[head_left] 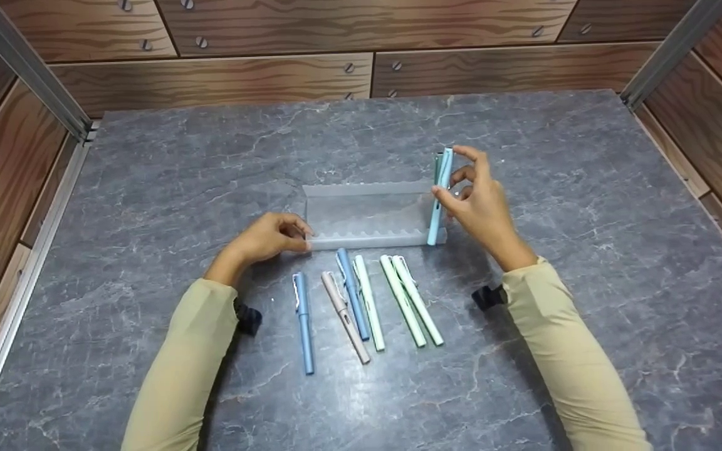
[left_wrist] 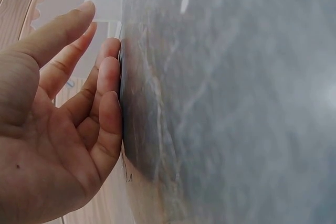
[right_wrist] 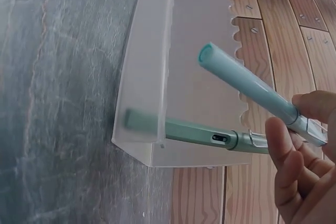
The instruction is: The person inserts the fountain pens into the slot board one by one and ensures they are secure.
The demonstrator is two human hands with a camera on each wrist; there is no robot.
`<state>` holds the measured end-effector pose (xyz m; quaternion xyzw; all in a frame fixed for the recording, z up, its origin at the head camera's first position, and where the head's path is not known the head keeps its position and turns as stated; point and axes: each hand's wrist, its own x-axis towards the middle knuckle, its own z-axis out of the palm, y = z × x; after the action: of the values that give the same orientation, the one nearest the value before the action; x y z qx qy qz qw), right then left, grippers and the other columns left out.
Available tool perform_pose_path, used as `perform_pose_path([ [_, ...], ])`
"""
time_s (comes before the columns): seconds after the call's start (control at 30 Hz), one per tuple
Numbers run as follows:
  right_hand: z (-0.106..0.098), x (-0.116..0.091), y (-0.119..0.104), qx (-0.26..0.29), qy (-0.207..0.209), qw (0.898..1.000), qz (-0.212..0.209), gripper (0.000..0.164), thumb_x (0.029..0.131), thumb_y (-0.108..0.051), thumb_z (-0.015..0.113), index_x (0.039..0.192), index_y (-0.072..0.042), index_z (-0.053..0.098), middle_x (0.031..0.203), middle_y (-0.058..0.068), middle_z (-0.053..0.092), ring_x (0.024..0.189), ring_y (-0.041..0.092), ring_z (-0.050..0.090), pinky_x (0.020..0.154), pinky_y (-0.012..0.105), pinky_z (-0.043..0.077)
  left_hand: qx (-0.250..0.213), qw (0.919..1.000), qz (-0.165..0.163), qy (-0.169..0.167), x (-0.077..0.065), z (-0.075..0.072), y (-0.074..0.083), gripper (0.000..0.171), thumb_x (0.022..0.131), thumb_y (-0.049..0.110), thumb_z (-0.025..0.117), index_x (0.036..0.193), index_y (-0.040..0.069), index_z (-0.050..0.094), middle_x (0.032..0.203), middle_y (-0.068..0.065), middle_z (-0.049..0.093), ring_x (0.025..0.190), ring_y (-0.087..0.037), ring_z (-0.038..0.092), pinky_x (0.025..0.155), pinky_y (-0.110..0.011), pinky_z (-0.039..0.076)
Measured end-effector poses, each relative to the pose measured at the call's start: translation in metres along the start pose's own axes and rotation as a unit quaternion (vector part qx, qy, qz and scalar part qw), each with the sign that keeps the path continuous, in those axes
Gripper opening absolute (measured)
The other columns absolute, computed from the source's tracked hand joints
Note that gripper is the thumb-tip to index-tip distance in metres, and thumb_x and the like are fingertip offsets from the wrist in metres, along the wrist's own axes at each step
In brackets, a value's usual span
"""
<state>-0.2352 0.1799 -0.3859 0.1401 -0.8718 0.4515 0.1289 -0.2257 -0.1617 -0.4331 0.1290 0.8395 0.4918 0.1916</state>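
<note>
My right hand (head_left: pixel 483 203) pinches a light blue pen (right_wrist: pixel 247 87) between thumb and fingers. It is over the right end of a translucent pen tray (head_left: pixel 367 241) with scalloped edges. A dark green pen (right_wrist: pixel 199 134) lies across that end of the tray, partly behind the light blue one in the head view. At the tray's front left corner, my left hand (head_left: pixel 267 237) holds the edge with thumb and index finger; its other fingers (left_wrist: pixel 109 111) curl low by the tabletop.
In front of the tray lie a blue pen (head_left: pixel 304 326), a grey-brown pen (head_left: pixel 347 319), another blue pen (head_left: pixel 353 297) and several pale green pens (head_left: pixel 403 304). Wood-patterned panels (head_left: pixel 286 78) border the marbled grey table (head_left: pixel 179 169).
</note>
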Motion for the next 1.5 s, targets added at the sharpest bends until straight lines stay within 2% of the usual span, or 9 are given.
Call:
perform_pose_path([
  [0.13, 0.002, 0.002, 0.000, -0.037, 0.018, 0.999, -0.026, 0.061, 0.087, -0.011, 0.071, 0.137, -0.007, 0.036, 0.086, 0.012, 0.062, 0.048, 0.004, 0.053, 0.047, 0.014, 0.045, 0.007, 0.9999, -0.011, 0.004, 0.002, 0.000, 0.000, 0.020, 0.082, 0.008, 0.072, 0.100, 0.001, 0.067, 0.085, -0.003, 0.065, 0.074, -0.009, 0.052, 0.063, -0.021, 0.041],
  [0.27, 0.005, 0.003, 0.002, -0.067, 0.031, 0.996, -0.047, 0.061, 0.087, -0.015, 0.071, 0.136, -0.008, 0.037, 0.087, 0.013, 0.064, 0.051, 0.010, 0.056, 0.047, 0.012, 0.042, 0.013, 0.9997, -0.020, 0.004, 0.003, 0.000, 0.000, 0.024, 0.083, 0.007, 0.072, 0.103, -0.003, 0.066, 0.086, -0.004, 0.064, 0.074, -0.008, 0.051, 0.063, -0.021, 0.041],
  [0.4, 0.007, 0.004, 0.006, -0.084, 0.046, 0.993, -0.061, 0.061, 0.087, -0.018, 0.072, 0.136, -0.009, 0.036, 0.087, 0.013, 0.065, 0.051, 0.016, 0.057, 0.047, 0.011, 0.039, 0.013, 0.9995, -0.028, 0.001, 0.002, 0.000, 0.001, 0.024, 0.083, 0.007, 0.072, 0.105, -0.002, 0.066, 0.086, 0.000, 0.062, 0.074, -0.008, 0.051, 0.063, -0.021, 0.042],
  [0.67, 0.012, 0.004, 0.012, -0.114, 0.067, 0.988, -0.074, 0.060, 0.087, -0.022, 0.073, 0.134, -0.013, 0.037, 0.089, 0.011, 0.067, 0.056, 0.021, 0.062, 0.051, 0.018, 0.038, 0.012, 0.9995, -0.031, -0.001, 0.001, 0.000, 0.000, 0.024, 0.083, 0.008, 0.072, 0.105, 0.000, 0.067, 0.084, 0.001, 0.061, 0.073, -0.009, 0.050, 0.063, -0.021, 0.042],
  [0.87, 0.015, 0.005, 0.013, -0.117, 0.074, 0.987, -0.084, 0.060, 0.086, -0.023, 0.073, 0.134, -0.014, 0.037, 0.090, 0.012, 0.067, 0.057, 0.019, 0.062, 0.052, 0.024, 0.041, 0.008, 0.9995, -0.029, -0.002, 0.002, 0.000, 0.000, 0.024, 0.083, 0.007, 0.071, 0.105, -0.001, 0.066, 0.082, 0.004, 0.060, 0.072, -0.009, 0.050, 0.062, -0.021, 0.041],
  [1.5, 0.019, 0.005, 0.017, -0.126, 0.079, 0.983, -0.103, 0.061, 0.085, -0.023, 0.074, 0.133, -0.015, 0.037, 0.090, 0.012, 0.067, 0.057, 0.020, 0.062, 0.051, 0.029, 0.042, 0.011, 0.9995, -0.028, -0.001, 0.002, 0.000, 0.001, 0.024, 0.083, 0.007, 0.072, 0.105, -0.001, 0.066, 0.085, 0.000, 0.062, 0.072, -0.009, 0.050, 0.062, -0.021, 0.041],
])
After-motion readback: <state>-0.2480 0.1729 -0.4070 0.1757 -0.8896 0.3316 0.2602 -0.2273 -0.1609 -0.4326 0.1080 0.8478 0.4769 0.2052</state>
